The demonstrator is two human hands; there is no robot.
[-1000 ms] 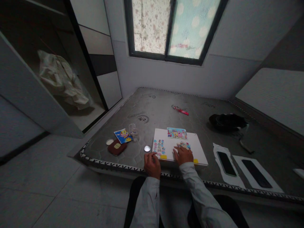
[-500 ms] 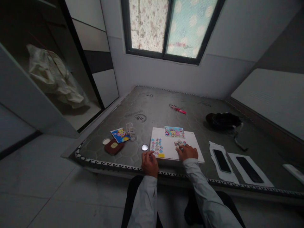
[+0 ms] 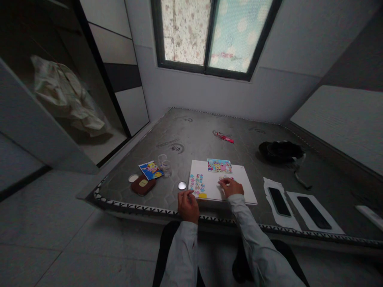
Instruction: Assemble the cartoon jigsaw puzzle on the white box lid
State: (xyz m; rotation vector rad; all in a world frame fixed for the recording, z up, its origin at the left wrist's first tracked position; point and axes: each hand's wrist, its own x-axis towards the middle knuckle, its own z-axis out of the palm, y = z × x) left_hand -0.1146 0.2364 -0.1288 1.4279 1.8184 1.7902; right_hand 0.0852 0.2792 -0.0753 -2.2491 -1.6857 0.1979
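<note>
The right hand (image 3: 231,188) had shifted a little leftward over a white board (image 3: 213,188), its fingertips now drawn together at a small cluster (image 3: 225,177) of puzzle pieces. Whether they pinched a piece was too small to tell. The work therefore centred on that cluster, while the loose pieces (image 3: 197,180) in uneven rows along the board's left side lay as before. The left hand (image 3: 188,205) had stayed at the near left corner, fingers loosely curled; it was unclear if they held anything.

The board was flat, smooth and matte, with a yellow tab (image 3: 202,195) on its near edge. The pieces were tiny and knobbly-edged, in pink, blue and mixed colours. A glossy, rectangular cartoon card (image 3: 219,166) lay across the far edge. Beneath was a grey mattress (image 3: 191,141), quilted in hexagons and trimmed with black-and-white cord. Left of the board sat a round, shiny disc (image 3: 182,185) and, farther off, a rounded brown case (image 3: 143,186)
</note>
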